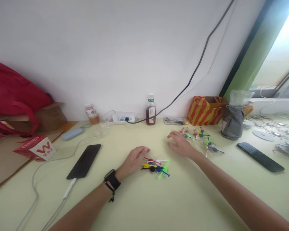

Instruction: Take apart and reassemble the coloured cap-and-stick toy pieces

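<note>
A small pile of coloured plastic arrow-shaped pieces (156, 167), in red, white, yellow, black, blue and green, lies on the pale table. Just left of it my left hand (133, 163) rests with its fingers loosely stretched out and nothing visible in it. A black watch (112, 179) is on that wrist. My right hand (180, 145) is beyond the pile to the right, fingers apart and holding nothing that I can see. Close to its far side are similar pieces in clear bags (199, 133). Another clear bag of pieces (212, 147) lies right of the hand.
On the left are a charging phone (84, 161), a red-white box (36, 148) and a red bag (16, 93). A dark bottle (151, 112) and power strip (122, 119) stand by the wall. A striped bag (204, 110), grey pouch (232, 122) and second phone (260, 157) are right.
</note>
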### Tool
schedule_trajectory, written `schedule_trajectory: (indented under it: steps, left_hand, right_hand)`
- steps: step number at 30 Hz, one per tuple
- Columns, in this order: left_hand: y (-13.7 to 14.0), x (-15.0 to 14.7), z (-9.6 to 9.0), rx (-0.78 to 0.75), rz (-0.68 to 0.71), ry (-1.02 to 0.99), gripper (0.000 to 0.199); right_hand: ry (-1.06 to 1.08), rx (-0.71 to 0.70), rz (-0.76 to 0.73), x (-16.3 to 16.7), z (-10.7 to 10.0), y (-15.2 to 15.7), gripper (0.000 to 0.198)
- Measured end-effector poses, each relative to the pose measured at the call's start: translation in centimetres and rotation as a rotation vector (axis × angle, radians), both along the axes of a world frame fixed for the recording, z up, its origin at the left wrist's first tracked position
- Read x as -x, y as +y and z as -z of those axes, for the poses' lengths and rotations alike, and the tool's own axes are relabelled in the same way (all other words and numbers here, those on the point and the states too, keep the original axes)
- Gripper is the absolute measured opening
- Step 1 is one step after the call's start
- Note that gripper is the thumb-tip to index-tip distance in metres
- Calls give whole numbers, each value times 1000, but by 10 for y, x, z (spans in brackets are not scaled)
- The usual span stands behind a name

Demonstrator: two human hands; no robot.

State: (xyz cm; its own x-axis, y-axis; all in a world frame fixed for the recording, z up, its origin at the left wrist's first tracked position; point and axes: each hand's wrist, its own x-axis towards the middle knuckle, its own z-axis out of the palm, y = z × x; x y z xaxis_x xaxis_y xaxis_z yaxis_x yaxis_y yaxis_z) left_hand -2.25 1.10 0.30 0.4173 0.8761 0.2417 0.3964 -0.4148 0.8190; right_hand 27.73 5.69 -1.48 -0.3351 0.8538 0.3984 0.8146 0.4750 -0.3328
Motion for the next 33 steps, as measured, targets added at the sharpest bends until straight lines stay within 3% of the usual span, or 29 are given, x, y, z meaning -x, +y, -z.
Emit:
schedule_trajectory:
  steps: [6, 11, 15, 18, 22, 25, 29, 31, 33]
  left_hand:
    - [0, 1, 1, 23, 2, -20, 42]
    - [-3, 0, -3, 4, -32, -54, 42]
    - [-3, 1, -9, -126, -117, -77, 34]
    - [-1, -1, -19, -229, -203, -75, 27]
    - [6, -10, -49, -315, -208, -68, 27]
    - [17, -23, -82, -319, -155, -74, 35]
    - [32, -40, -114, -163, 74, -54, 35]
    - [38, -45, -116, -95, 199, -49, 35]
    - [44, -45, -108, -15, 234, -74, 36]
  right_hand:
    - [-226, -43, 284, -22, 5, 77, 40]
    - [-225, -38, 294, -22, -1, 100, 41]
    - [-127, -153, 272, -25, -28, 99, 42]
    - [202, -346, 244, -35, -68, 82, 29]
    - [451, -181, 103, -41, -123, 38, 12]
    - [593, 39, -120, -26, -148, 3, 21]
    - [539, 321, -335, 15, -159, -26, 25]
    - [504, 364, -392, 31, -159, -31, 25]
    - [482, 350, -396, 40, -155, -29, 30]
